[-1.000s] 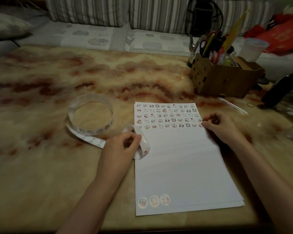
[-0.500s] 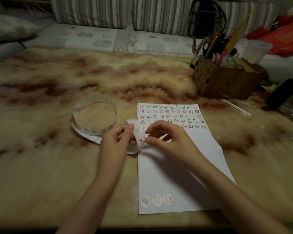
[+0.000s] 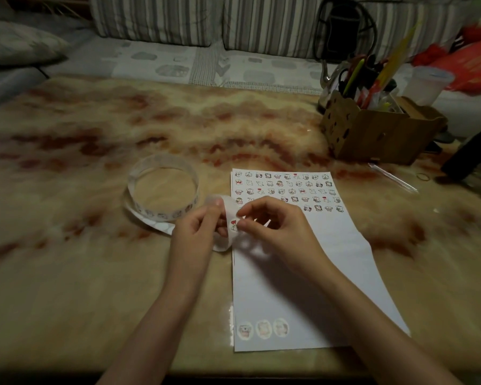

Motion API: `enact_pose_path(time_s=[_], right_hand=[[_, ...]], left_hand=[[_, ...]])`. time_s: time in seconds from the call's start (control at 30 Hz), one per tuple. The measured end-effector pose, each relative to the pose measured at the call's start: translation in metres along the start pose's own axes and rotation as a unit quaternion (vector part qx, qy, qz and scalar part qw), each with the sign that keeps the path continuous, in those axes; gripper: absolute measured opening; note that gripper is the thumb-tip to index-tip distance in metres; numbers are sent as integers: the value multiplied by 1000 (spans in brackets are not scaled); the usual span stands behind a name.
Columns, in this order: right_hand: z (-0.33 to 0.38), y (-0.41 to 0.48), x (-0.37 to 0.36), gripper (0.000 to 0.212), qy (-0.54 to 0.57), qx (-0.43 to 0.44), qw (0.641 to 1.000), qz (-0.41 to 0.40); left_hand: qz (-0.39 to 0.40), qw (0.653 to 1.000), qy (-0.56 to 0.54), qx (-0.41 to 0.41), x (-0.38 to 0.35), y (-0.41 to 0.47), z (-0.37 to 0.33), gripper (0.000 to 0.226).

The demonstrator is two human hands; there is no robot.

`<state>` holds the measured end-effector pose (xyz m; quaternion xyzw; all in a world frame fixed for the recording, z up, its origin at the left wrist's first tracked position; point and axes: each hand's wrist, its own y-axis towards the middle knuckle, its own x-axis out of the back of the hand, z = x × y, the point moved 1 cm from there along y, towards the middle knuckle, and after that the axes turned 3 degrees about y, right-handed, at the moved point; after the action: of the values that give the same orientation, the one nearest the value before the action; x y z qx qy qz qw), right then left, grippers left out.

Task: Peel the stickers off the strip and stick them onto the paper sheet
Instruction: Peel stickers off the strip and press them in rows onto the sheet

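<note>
My left hand [image 3: 196, 234] is pinching the strip [image 3: 228, 209] mid-frame | my right hand [image 3: 278, 227] is pinching its sticker [image 3: 233, 224] | sticker's edge is lying hidden

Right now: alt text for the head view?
A person's left hand holds the sticker strip while the right hand pinches a sticker on it, over the left edge of a paper sheet on a table. Rows of small stickers fill the sheet's far end; three round ones sit near-left.
</note>
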<state>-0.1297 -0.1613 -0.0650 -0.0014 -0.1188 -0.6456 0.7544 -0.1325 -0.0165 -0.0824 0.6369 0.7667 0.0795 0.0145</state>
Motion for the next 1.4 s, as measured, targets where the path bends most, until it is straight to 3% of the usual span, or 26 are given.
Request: enact_pose_path(time_s=[0.17, 0.83, 1.07, 1.4], right_hand=[[-1, 1, 1, 9, -32, 17, 999, -14], [-5, 3, -2, 7, -72, 64, 995, -27], [-7, 4, 0, 7, -59, 40, 997, -29], [-5, 8, 0, 7, -67, 24, 997, -25]], left_hand=[[20, 999, 23, -15, 0, -3, 0, 18], [25, 999, 36, -27, 1, -4, -4, 25], [30, 999, 40, -11, 0, -2, -1, 20], [36, 996, 87, -2, 1, 2, -13, 29]])
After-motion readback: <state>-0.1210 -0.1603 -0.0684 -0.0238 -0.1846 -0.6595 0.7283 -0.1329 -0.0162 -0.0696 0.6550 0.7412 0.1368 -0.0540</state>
